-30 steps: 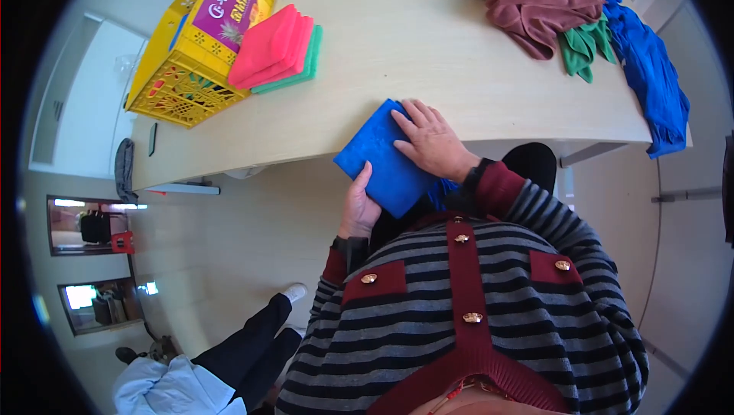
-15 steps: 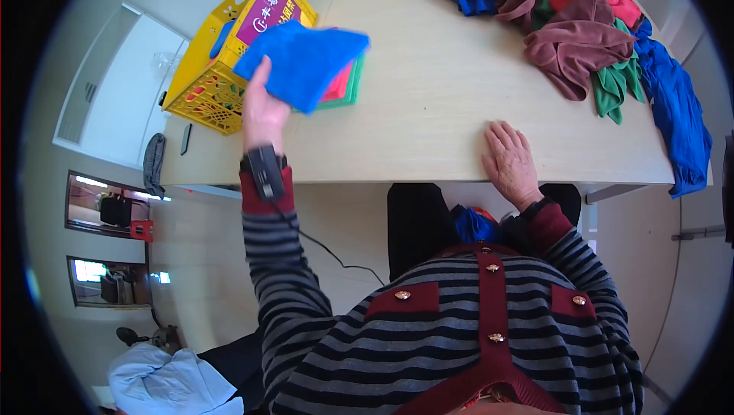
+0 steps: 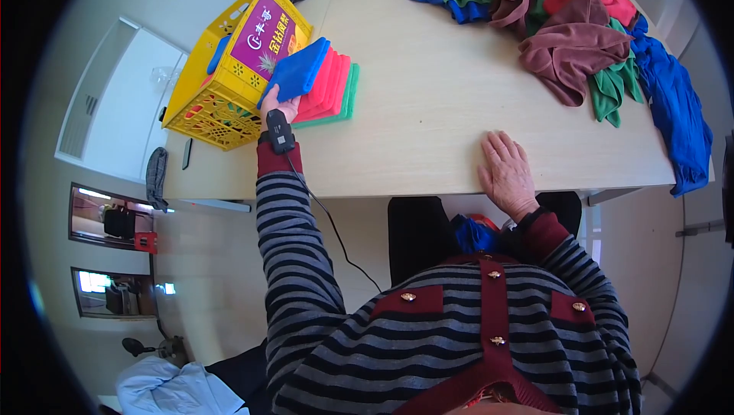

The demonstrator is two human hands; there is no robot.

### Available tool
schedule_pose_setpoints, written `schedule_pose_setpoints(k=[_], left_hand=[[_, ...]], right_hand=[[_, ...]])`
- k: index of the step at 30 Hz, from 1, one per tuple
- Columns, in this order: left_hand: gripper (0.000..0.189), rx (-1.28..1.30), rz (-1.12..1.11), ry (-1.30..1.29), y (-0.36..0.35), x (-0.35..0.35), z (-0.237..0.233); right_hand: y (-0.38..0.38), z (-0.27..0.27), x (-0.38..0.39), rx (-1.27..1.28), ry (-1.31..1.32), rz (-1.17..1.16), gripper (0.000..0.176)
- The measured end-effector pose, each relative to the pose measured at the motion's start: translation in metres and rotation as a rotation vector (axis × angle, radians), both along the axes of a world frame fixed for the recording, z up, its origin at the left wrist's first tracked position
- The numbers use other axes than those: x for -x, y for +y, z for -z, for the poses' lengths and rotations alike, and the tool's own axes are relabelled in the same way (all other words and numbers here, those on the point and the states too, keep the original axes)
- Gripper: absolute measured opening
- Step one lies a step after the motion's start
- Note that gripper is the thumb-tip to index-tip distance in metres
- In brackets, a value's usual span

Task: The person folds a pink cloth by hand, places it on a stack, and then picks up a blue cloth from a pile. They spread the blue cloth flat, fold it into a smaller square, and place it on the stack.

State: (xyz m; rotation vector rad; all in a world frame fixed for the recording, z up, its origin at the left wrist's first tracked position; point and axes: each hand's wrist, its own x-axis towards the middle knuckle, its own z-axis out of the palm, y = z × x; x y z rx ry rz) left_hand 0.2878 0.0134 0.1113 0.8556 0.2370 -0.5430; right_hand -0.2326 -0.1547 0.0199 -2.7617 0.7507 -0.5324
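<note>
My left hand (image 3: 280,103) is closed on the near edge of a folded blue cloth (image 3: 300,68), palm side up. The blue cloth lies at the left of a fanned stack, over folded red cloths (image 3: 330,87) with a folded green cloth (image 3: 350,96) at the bottom right. Close against the stack's left side stands a yellow plastic crate (image 3: 200,106) with a purple label. My right hand (image 3: 509,172) rests flat on the table near its front edge, fingers stretched out, holding nothing.
At the back right lies a heap of loose brown, green, red and blue cloths (image 3: 575,40), one blue piece hanging over the edge. A dark phone-like object (image 3: 187,153) lies by the crate. A cable (image 3: 330,220) runs from my left wrist. Another person's pale-blue clothing (image 3: 177,388) shows at lower left.
My left hand has lowered the blue cloth, which was raised and loosely spread, onto the stack beside the crate. My right hand has stayed flat on the table.
</note>
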Motion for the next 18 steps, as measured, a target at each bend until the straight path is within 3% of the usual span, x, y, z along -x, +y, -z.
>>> schedule_pose_setpoints(k=[3, 5, 7, 9, 12, 14, 18], left_hand=[[0.038, 0.04, 0.026, -0.044, 0.009, -0.008, 0.008], [0.045, 0.256, 0.29, 0.046, 0.024, -0.028, 0.021], [0.048, 0.305, 0.462, -0.022, 0.038, -0.056, 0.039], [0.047, 0.053, 0.155, -0.174, 0.04, -0.018, 0.031], [0.034, -0.042, 0.04, -0.197, 0.037, 0.068, 0.025], [0.023, -0.099, 0.286, -0.392, 0.04, 0.104, 0.054], [0.015, -0.4, 0.426, -0.751, 0.003, 0.249, 0.078]], right_hand=[[0.0, 0.0, 0.001, 0.0, -0.013, 0.005, 0.055], [0.001, -0.005, 0.0, -0.048, -0.027, -0.002, 0.055], [-0.002, -0.006, 0.006, -0.097, -0.039, -0.01, 0.056], [-0.002, 0.0, 0.008, -0.085, -0.053, -0.012, 0.056], [-0.002, 0.01, 0.01, -0.025, -0.148, 0.017, 0.051], [-0.007, 0.011, 0.012, 0.026, -0.228, 0.019, 0.046], [-0.038, 0.009, 0.021, -0.018, -0.263, -0.099, 0.038]])
